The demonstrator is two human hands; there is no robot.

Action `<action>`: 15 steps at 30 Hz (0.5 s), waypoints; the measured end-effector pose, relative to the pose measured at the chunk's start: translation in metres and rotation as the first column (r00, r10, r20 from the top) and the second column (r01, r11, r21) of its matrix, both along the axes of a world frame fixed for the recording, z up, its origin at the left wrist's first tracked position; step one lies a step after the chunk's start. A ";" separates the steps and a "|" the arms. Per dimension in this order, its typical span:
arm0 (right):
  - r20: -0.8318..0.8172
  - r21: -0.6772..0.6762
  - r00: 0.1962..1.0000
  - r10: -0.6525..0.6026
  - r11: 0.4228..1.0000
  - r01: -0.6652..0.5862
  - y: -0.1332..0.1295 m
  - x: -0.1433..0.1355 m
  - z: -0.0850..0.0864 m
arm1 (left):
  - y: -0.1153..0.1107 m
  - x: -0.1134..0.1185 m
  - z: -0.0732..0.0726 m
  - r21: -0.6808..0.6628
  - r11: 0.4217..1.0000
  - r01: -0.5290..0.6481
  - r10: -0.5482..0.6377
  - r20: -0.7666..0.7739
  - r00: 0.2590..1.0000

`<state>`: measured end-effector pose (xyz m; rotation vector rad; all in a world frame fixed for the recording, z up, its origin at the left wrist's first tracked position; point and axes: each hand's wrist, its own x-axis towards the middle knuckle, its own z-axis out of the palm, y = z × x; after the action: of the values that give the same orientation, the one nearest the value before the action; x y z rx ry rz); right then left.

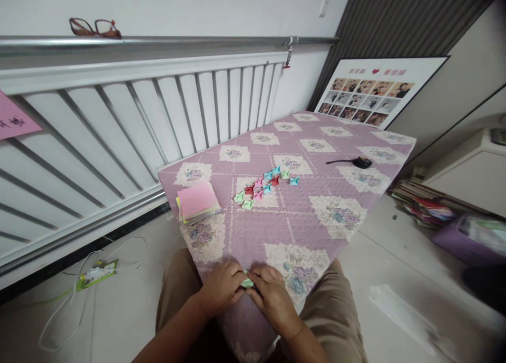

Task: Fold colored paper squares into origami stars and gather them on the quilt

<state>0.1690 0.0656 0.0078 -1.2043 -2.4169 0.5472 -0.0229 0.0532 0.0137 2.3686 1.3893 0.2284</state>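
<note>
A small piece of folded light green paper (247, 282) is pinched between my two hands, close to the near corner of the table. My left hand (222, 286) grips its left side with the fingers closed. On its right side, my right hand (272, 293) presses with thumb and fingers; parts of the paper are hidden beneath them. Farther up the cloth stand several small folded paper figures (258, 195) in green, red, pink and blue, set roughly in two slanting rows. A stack of square paper sheets (198, 198), pink on top, lies to the left.
A flowered purple tablecloth (253, 231) covers the table. A black mouse (361, 163) rests at the right, and a photo board (367, 73) leans at the far end. Left stands a white radiator (177, 105); a power strip (97, 274) lies on the floor.
</note>
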 end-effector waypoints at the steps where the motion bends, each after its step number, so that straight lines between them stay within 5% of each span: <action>1: 0.003 0.001 1.000 0.001 1.000 -0.001 0.000 0.000 0.000 | -0.001 0.001 -0.001 0.016 1.000 -0.006 0.006 -0.004 1.000; 9: -0.009 0.008 1.000 0.010 1.000 -0.010 0.001 0.002 0.000 | -0.003 0.012 -0.021 0.083 0.987 -0.139 0.146 -0.075 0.987; 15: -0.125 -0.027 0.992 -0.007 1.000 0.004 0.004 0.002 0.000 | -0.004 0.017 0.000 -0.033 0.976 -0.215 0.215 0.010 0.977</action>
<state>0.1711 0.0693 0.0078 -1.1513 -2.3071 0.6361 -0.0063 0.0496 0.0137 2.1857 1.6310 0.2781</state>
